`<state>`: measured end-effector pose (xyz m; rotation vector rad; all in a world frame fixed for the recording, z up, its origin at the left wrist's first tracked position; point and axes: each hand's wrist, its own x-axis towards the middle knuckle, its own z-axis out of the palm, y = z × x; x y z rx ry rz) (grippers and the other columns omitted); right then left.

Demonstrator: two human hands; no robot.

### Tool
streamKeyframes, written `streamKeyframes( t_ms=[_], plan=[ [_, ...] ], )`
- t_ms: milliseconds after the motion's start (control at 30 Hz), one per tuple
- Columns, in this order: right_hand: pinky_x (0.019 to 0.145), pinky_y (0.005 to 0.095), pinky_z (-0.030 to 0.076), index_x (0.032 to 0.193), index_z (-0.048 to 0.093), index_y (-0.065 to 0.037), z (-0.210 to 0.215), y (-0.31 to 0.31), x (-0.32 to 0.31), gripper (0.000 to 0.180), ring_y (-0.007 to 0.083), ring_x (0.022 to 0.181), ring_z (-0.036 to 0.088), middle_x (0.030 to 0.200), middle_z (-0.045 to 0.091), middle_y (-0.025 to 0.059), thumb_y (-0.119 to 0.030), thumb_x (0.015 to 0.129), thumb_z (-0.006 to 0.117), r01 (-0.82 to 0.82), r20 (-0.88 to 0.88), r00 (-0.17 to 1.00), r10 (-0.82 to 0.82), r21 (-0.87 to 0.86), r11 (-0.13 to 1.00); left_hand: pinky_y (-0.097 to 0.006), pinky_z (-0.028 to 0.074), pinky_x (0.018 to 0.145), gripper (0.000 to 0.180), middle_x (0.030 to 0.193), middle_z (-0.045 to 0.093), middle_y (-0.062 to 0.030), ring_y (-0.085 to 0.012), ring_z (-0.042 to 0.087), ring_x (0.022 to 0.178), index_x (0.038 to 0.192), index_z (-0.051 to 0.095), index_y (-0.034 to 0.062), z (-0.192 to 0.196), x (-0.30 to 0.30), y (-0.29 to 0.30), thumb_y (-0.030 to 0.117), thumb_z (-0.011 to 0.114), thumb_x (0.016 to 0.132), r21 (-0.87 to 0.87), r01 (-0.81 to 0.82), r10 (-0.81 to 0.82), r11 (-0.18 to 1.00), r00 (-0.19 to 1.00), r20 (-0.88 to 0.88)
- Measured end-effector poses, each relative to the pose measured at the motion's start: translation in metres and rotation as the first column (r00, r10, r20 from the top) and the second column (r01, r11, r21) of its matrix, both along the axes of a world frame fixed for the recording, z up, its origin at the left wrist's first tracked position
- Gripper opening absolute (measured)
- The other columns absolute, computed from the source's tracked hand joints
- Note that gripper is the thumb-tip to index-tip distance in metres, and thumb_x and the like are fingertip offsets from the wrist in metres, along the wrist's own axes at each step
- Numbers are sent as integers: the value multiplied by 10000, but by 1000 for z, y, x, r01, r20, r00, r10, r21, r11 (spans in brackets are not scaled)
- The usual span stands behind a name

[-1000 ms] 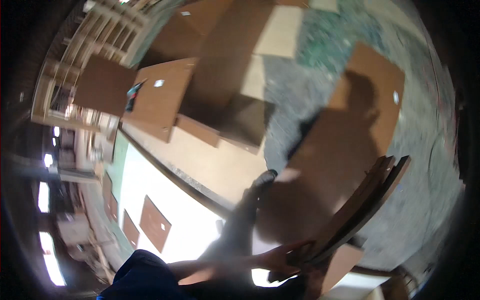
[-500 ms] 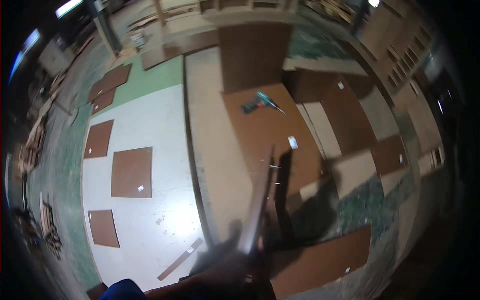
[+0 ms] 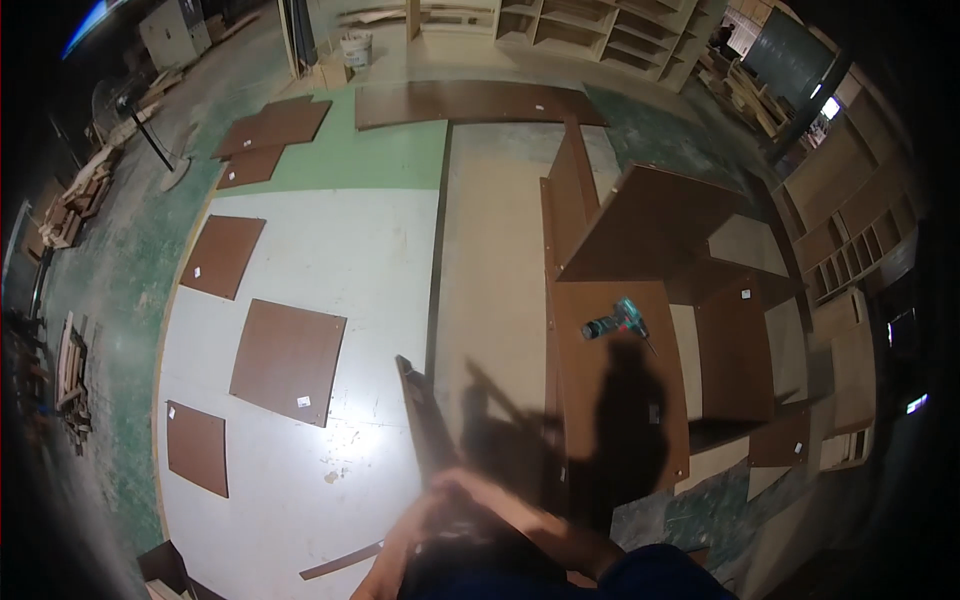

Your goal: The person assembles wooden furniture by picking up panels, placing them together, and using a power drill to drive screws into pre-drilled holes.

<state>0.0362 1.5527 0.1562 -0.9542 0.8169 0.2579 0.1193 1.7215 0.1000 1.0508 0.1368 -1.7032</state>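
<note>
Head view, read left to right: brown panels (image 3: 288,360) lie flat on the white floor area (image 3: 340,250), where half a second ago they sat further left in the picture. The left hand (image 3: 385,565) now shows at the lower edge, fingers wrapped on the dark board's (image 3: 420,420) lower end. That board stands on edge, narrower than a second ago, when it fanned out at lower right. The right hand (image 3: 490,500) closes over it from the other side. Beyond, a teal cordless drill (image 3: 615,322) rests on the half-built cabinet (image 3: 620,380).
</note>
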Motion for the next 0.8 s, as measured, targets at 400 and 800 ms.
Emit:
streamKeyframes(
  t_ms=[400,800],
  plan=[
    [1063,407,355,1480,94,12,-341,-204,303,1113,354,1277,412,1414,331,279,-196,640,794,-113,-57,992,110,-52,992,-312,528,800,454,1101,592,-96,-190,599,991,1303,476,61,-262,270,-202,192,632,898,141,-244,238,959,969,62],
    [1143,453,238,1498,-34,-47,-584,-274,444,1321,459,1366,251,1477,210,325,-418,597,858,-105,-69,994,82,-466,878,-326,467,878,1049,1196,517,-60,-147,544,952,1526,183,164,-477,448,-264,238,842,714,203,-96,-25,974,852,523]
  ],
)
